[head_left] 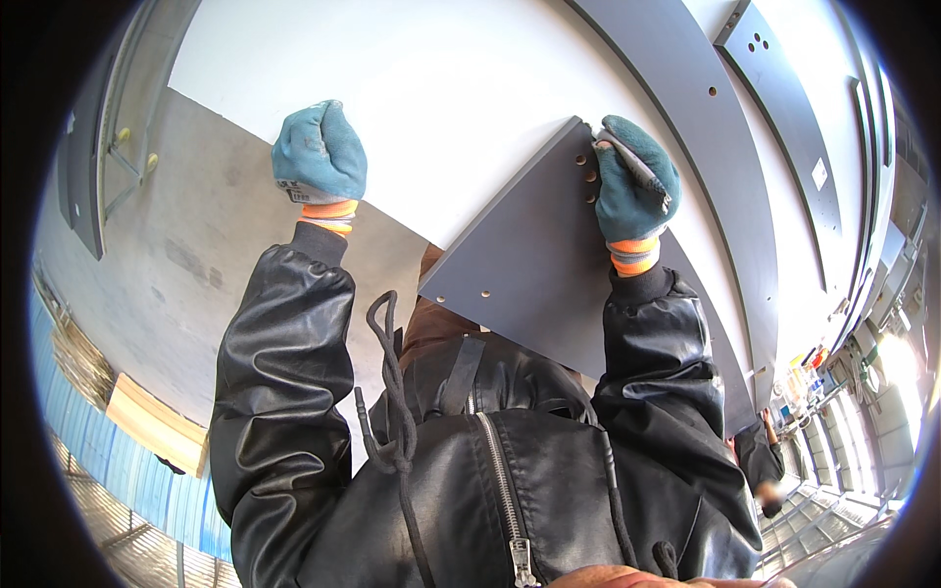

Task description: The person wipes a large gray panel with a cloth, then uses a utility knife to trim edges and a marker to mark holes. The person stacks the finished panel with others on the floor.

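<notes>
My left hand, in a blue-green coated work glove with an orange cuff, is closed in a fist over the edge of a large white board. Whatever the fist may hold is hidden. My right hand, gloved alike, is closed with its fingertips pressed together by the far corner of a dark grey panel. I cannot make out what, if anything, it pinches. Several round holes run along the panel's edge beside that hand, and two smaller ones mark its near edge. The panel lies at an angle over the white board.
Right of my right hand, a long dark grey board lies on the white surface. Beyond it is another grey board with holes and a white label. Grey floor shows at left. A person in dark clothes is at far right.
</notes>
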Demonstrator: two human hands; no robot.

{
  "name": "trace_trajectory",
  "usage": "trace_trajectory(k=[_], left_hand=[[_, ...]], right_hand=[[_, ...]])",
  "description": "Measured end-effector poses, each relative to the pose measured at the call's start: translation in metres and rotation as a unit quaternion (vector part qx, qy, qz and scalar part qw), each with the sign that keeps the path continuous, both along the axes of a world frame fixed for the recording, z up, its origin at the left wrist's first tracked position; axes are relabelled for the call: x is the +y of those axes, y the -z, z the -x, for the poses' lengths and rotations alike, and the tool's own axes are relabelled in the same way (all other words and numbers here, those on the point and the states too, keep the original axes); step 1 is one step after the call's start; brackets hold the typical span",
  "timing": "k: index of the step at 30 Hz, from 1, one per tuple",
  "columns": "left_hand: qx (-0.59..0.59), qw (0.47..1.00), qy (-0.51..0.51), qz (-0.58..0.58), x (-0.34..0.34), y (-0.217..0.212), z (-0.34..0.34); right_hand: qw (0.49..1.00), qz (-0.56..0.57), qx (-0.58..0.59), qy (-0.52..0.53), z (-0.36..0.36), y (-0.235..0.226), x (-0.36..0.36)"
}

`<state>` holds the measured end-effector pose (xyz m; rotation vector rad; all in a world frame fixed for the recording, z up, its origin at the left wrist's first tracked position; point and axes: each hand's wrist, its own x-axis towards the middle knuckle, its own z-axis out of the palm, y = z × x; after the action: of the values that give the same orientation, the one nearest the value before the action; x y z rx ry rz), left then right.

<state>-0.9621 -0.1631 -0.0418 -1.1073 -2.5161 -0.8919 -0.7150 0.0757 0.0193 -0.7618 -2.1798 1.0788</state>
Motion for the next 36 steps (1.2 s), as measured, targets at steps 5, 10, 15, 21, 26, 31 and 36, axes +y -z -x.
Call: trace_trajectory(k=[5, 10, 15, 21, 26, 31, 36], left_hand=[[0.000, 1.000, -0.002, 0.007, 0.0008, -0.0016, -0.0012], [0.023, 1.000, 0.007, -0.003, 0.0009, 0.0010, 0.0034], [0.026, 1.000, 0.004, -0.003, 0.0011, 0.0008, 0.0025], [0.030, 1.000, 0.007, -0.004, 0.0000, 0.0020, 0.0036], [0.022, 1.000, 0.006, -0.002, 0.0000, 0.0021, 0.0028], [0.027, 1.000, 0.012, -0.002, -0.0007, 0.0022, 0.0039], [0.021, 1.000, 0.008, -0.012, 0.0010, 0.0015, 0.0028]], right_hand=[[1.000, -0.008, 0.008, 0.001, 0.0002, 0.0027, 0.0005], [1.000, -0.014, 0.006, 0.002, 0.0010, 0.0018, 0.0007], [1.000, -0.026, 0.006, -0.001, 0.0012, 0.0019, 0.0010], [1.000, -0.013, 0.016, 0.007, 0.0003, 0.0039, 0.0006], [0.999, 0.024, 0.025, 0.015, 0.0002, 0.0036, -0.0011], [1.000, -0.012, 0.010, -0.001, 0.0004, 0.0041, 0.0008], [0.999, 0.023, 0.023, 0.029, -0.0011, 0.0039, -0.0015]])
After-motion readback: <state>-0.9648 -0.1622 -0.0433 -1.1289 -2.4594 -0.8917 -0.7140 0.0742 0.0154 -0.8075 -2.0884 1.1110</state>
